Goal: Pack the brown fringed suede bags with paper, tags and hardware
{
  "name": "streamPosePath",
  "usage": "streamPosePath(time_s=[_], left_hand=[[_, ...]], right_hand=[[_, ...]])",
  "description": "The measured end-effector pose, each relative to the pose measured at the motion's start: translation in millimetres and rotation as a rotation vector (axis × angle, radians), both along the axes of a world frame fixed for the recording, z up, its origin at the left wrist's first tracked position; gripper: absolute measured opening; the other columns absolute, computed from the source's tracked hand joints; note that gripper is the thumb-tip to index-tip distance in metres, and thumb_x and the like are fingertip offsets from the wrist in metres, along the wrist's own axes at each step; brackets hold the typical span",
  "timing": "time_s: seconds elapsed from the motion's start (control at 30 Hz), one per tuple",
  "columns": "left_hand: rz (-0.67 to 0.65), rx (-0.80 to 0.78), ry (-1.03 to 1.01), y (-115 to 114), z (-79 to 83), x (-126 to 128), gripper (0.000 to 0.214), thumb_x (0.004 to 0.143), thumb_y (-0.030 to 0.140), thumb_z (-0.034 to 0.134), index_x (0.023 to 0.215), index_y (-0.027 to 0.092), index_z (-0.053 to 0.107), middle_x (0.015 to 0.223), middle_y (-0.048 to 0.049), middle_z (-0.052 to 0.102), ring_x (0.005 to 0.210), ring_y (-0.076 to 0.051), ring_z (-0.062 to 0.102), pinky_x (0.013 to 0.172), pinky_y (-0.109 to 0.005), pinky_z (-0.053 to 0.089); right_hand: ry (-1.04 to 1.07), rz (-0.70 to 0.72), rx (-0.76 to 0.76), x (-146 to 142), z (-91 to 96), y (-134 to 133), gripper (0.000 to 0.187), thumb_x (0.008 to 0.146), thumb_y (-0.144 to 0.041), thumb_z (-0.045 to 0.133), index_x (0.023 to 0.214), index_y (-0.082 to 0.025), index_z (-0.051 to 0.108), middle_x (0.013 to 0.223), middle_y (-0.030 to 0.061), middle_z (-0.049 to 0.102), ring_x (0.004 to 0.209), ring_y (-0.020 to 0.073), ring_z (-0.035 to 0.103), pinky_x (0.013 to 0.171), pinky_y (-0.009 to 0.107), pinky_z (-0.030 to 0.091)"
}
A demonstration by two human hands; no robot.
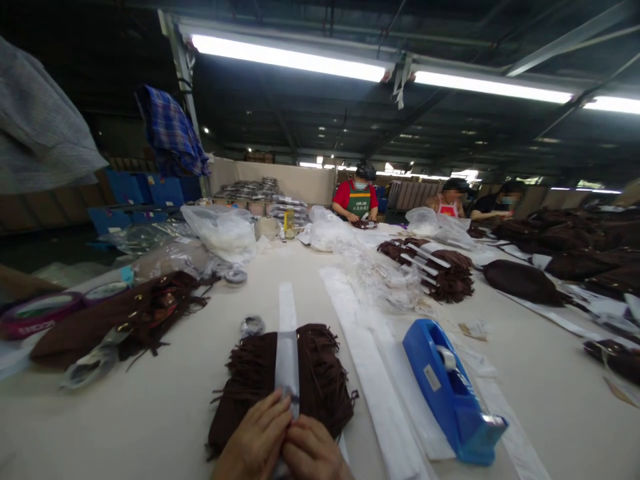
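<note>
A dark brown fringed bag (320,373) lies flat on the table in front of me, its tassels spread on both sides. A white paper-like strip (287,353) runs lengthwise over its middle and sticks out past the far edge. My left hand (260,430) presses its bunched fingers onto the near part of the strip. Beside it, my right hand (313,448) is closed, pinching the strip close to the left fingertips. What lies under the fingers is hidden. Just beyond the bag's far left corner rests a small plastic-wrapped coil (253,326).
A blue tape dispenser (440,393) stands to the right, beside long white strips (363,353). Another brown bag (105,327) and purple tape rolls (43,313) lie left. Fringed bundles (450,273) and clear plastic bags (220,230) sit farther back. Several co-workers (356,200) are across the table.
</note>
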State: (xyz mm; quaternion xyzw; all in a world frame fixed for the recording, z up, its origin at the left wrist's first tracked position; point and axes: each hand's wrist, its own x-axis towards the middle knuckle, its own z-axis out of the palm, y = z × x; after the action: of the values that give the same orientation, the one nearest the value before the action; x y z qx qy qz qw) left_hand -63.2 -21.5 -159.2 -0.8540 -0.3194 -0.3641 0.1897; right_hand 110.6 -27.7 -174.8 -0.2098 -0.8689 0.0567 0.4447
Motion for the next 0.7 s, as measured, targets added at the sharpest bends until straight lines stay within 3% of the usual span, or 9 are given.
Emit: streamPosePath(time_s=[0.1, 0.23, 0.4, 0.53, 0.7], left_hand=[[-0.05, -0.28, -0.083, -17, 16.3, -2, 0.025, 0.088, 0.019, 0.044, 0.109, 0.019, 0.057, 0.104, -0.0053, 0.067, 0.105, -0.016, 0.058, 0.092, -0.025, 0.048], [-0.116, -0.396, -0.179, -31, 19.8, -8, 0.022, 0.088, 0.022, 0.047, 0.108, 0.021, 0.056, 0.101, -0.0047, 0.067, 0.101, -0.015, 0.059, 0.091, -0.027, 0.048], [-0.135, -0.332, -0.142, -33, 13.2, -10, 0.021, 0.087, 0.023, 0.05, 0.107, 0.021, 0.057, 0.1, -0.0048, 0.067, 0.099, -0.016, 0.06, 0.09, -0.03, 0.048], [-0.098, -0.245, -0.091, -34, 16.0, -5, 0.02, 0.088, 0.02, 0.048, 0.106, 0.02, 0.058, 0.099, -0.0048, 0.068, 0.098, -0.016, 0.06, 0.091, -0.03, 0.047], [-0.066, -0.207, -0.041, -37, 11.3, -3, 0.021, 0.087, 0.016, 0.048, 0.105, 0.018, 0.059, 0.1, -0.0059, 0.068, 0.102, -0.017, 0.058, 0.095, -0.033, 0.044]], right_hand=[[-0.019, 0.082, -0.187, 12, 31.6, -10, 0.031, 0.082, -0.014, 0.046, 0.112, -0.014, 0.055, 0.107, 0.012, 0.063, 0.107, 0.0207, 0.055, 0.098, 0.038, 0.043], [-0.032, 0.12, -0.276, 17, 39.2, -14, 0.04, 0.074, -0.004, 0.047, 0.112, -0.012, 0.054, 0.108, 0.0128, 0.062, 0.108, 0.0201, 0.053, 0.1, 0.039, 0.041], [-0.037, 0.109, -0.269, 19, 35.7, -14, 0.035, 0.078, -0.005, 0.05, 0.112, -0.013, 0.054, 0.107, 0.0123, 0.062, 0.106, 0.0189, 0.054, 0.1, 0.038, 0.041], [-0.078, 0.034, -0.212, 33, 38.7, -23, 0.044, 0.077, -0.002, 0.045, 0.12, -0.015, 0.047, 0.113, 0.0126, 0.06, 0.112, 0.0199, 0.051, 0.1, 0.041, 0.04], [-0.096, -0.052, -0.125, 53, 20.9, -51, 0.035, 0.075, -0.008, 0.049, 0.109, -0.017, 0.053, 0.097, 0.0109, 0.064, 0.092, 0.0211, 0.058, 0.079, 0.035, 0.052]])
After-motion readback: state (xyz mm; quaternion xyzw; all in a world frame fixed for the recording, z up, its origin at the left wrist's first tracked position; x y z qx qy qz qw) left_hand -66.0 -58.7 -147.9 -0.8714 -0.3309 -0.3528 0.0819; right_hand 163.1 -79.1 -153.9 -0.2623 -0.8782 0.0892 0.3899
